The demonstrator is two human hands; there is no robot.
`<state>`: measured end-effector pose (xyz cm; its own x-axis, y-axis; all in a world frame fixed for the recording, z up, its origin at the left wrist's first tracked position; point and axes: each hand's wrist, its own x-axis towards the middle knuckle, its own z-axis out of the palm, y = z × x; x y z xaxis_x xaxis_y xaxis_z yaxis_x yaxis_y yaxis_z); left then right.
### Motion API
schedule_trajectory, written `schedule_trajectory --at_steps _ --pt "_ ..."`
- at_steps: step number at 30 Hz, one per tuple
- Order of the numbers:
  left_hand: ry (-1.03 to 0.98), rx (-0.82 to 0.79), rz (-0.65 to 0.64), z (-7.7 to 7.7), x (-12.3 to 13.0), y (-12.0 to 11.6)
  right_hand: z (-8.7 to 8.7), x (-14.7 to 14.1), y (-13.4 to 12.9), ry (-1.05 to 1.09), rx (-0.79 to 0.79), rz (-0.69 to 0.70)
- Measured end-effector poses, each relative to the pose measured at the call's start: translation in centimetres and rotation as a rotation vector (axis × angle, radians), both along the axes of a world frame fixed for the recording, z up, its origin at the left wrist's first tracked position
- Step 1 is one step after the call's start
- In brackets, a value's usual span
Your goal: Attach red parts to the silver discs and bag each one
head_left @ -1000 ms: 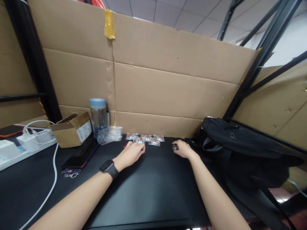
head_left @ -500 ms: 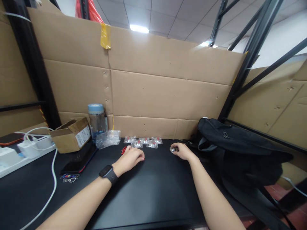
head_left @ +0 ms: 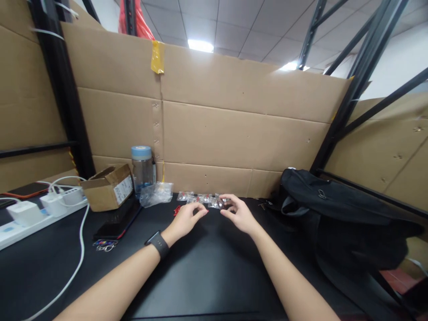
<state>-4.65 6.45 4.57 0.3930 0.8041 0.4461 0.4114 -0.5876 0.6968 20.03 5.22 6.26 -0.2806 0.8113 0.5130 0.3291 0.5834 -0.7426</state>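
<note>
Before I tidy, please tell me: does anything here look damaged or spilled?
The small cardboard box stands open with uneven flaps, and the clear plastic beside the bottle looks crumpled. No spill shows.

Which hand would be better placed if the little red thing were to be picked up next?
Probably the left hand: the little red thing lies right beside it, whereas the right hand is farther off, by the clear packets.
</note>
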Motion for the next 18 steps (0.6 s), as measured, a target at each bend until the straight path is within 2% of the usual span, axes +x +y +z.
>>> schedule_trajectory --at_steps 3,6,12,18 --pt "-0.124 -0.055 -0.066 -0.5 0.4 0.3 -0.8 -3.1 -0.7 0.106 -0.045 0.091" --pt "-0.167 -0.042 -0.094 -1.3 0.6 0.8 -1.5 -4.3 -1.1 0.155 -0.088 0.117" --pt "-0.157 0.065 -0.028 -2.0 0.9 1.1 -1.6 -4.8 -1.5 0.214 -0.151 0.172" --pt "-0.051 0.132 0.080 -1.4 0.9 0.3 -1.8 -5.1 -1.6 0.219 -0.164 0.185"
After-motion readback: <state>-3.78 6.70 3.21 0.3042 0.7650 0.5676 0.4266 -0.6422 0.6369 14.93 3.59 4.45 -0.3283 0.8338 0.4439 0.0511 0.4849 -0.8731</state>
